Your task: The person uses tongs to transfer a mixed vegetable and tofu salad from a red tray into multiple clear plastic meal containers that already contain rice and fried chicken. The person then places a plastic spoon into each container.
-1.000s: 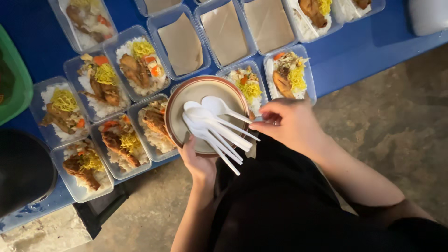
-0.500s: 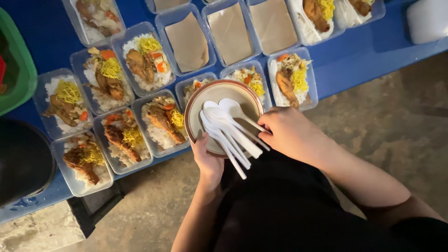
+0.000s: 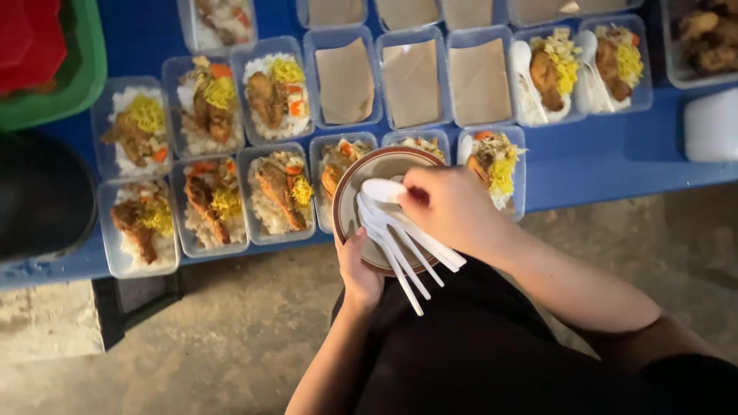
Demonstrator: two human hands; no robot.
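My left hand [image 3: 358,267] grips the near rim of a round brown-rimmed plate [image 3: 360,173] held over the table's front edge. Several white plastic spoons [image 3: 400,242] lie on the plate, handles pointing toward me. My right hand [image 3: 453,207] reaches over the plate and pinches the bowl end of one spoon. Under and around the plate sit clear plastic meal boxes with rice, fried chicken and yellow noodles [image 3: 278,190], lined up on a blue table [image 3: 592,157].
Three boxes hold only brown paper [image 3: 412,81]. Two far boxes [image 3: 550,75] have a white spoon inside. A green basket [image 3: 58,69] stands at the far left, a black round object [image 3: 38,192] below it, a white container [image 3: 713,127] at right. Concrete floor lies below.
My right hand has moved from the spoon handles up over the plate to the spoon bowls. The view has shifted, so the plate sits nearer the middle.
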